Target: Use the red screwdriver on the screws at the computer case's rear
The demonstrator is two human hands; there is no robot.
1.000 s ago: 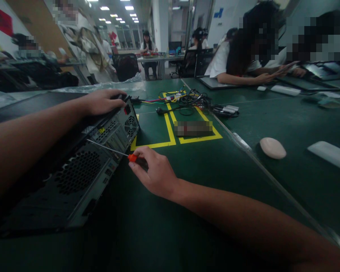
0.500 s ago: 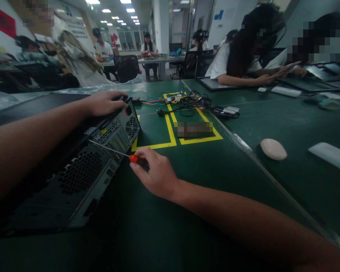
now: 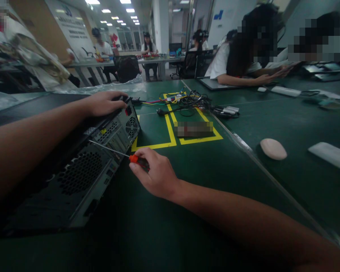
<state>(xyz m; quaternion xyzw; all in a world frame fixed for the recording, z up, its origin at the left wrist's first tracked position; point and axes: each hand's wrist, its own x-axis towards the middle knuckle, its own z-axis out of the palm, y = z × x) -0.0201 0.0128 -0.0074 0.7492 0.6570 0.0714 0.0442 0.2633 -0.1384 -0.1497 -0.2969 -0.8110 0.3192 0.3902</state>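
A black desktop computer case (image 3: 82,170) lies on its side on the green mat, its rear panel with fan grille facing me. My left hand (image 3: 106,102) rests closed over the case's far top corner, gripping it. My right hand (image 3: 154,173) pinches an orange-handled screwdriver (image 3: 133,158). The thin metal shaft runs left and its tip touches the rear panel near the upper edge.
A tangle of coloured cables (image 3: 187,100) lies on yellow floor-tape squares (image 3: 170,132) beyond the case. A pale oval object (image 3: 273,148) and a white bar (image 3: 330,155) sit on the right. Other people sit at the table's far right and at desks behind.
My hands and the screwdriver have barely moved. A person at the back left has walked further left.
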